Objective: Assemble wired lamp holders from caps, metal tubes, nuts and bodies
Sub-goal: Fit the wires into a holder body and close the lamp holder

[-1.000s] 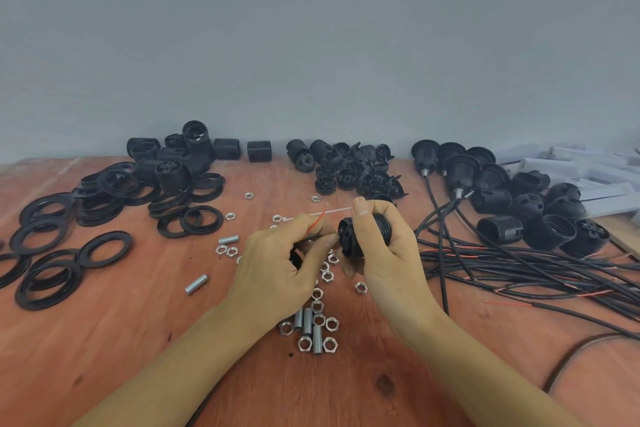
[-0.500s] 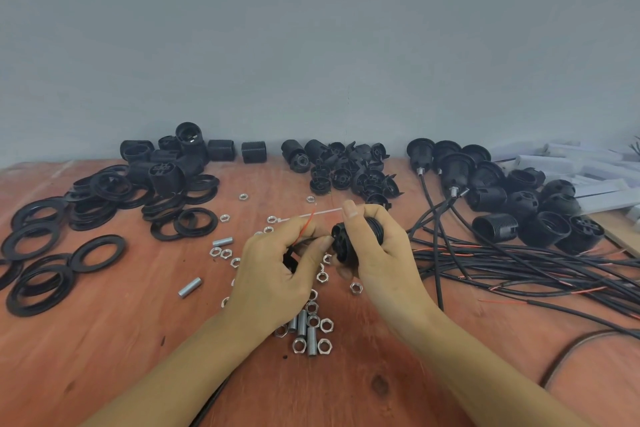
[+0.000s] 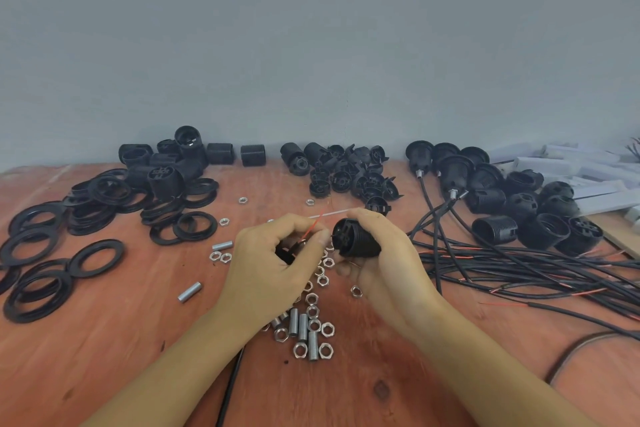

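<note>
**Both hands hold lamp holder parts above the nuts**

With the hands as the centre of the dial, the right hand (image 3: 381,263) is curled round a black ribbed plastic lamp holder body (image 3: 358,243). It holds the body on its side just above the reddish-brown wooden surface (image 3: 104,357), with the slotted end facing 9 o'clock. The left hand (image 3: 270,263) is closed narrowly round a small black part (image 3: 284,255), which is too hidden to identify. A thin red wire (image 3: 311,228) and a thin white wire (image 3: 334,213) rise from between its thumb and forefinger towards 1 o'clock. The two hands almost touch.

A black sheathed cable (image 3: 230,388) runs out from under the left wrist towards 6 o'clock. Below the hands, also at 6 o'clock, lies a scatter of silver hexagonal nuts (image 3: 313,324) mixed with short threaded metal tubes (image 3: 303,326). One loose metal tube (image 3: 189,291) lies at 8 o'clock.

- **9 o'clock:** flat black plastic rings (image 3: 97,255) spread across the surface.
- **11 o'clock:** a heap of black threaded sleeves (image 3: 166,163) sits by the grey wall (image 3: 311,45).
- **12 to 1 o'clock:** small black caps (image 3: 349,177) are piled together.
- **2 o'clock:** wired black lamp holders (image 3: 453,170) stand beside more black bodies (image 3: 540,229).
- **3 o'clock:** a tangle of black cables (image 3: 519,270) trails away.
- **Far 2 o'clock:** white strips (image 3: 588,170) lie at the edge.
</note>
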